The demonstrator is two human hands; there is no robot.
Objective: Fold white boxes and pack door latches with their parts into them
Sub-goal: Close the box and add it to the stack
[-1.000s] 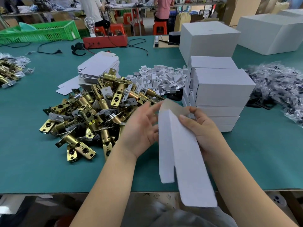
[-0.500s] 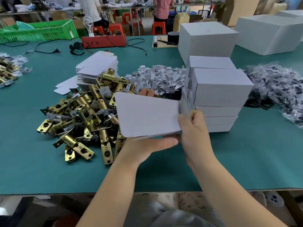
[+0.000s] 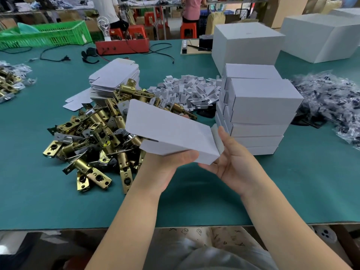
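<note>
I hold a white box (image 3: 171, 133), partly formed, in the air above the table's middle. My left hand (image 3: 165, 168) grips it from below, thumb along its near edge. My right hand (image 3: 231, 158) is at the box's right end, with straight fingers against the end flap. Behind and to the left lies a heap of brass door latches (image 3: 93, 137). A stack of flat white box blanks (image 3: 115, 76) lies behind the latches. Small white folded card pieces (image 3: 191, 92) are piled in the centre. Finished white boxes (image 3: 261, 106) are stacked to the right.
Black parts in clear bags (image 3: 327, 100) lie at the right. Large white cartons (image 3: 245, 41) stand behind the stack. A green crate (image 3: 44, 34) and a red box (image 3: 122, 45) with cables sit at the far edge. More latches (image 3: 7, 82) lie far left. People work behind.
The flat blank that hung down lengthways was turned level and opened into a box shape. My left hand went under it and my right hand moved to its right end.
</note>
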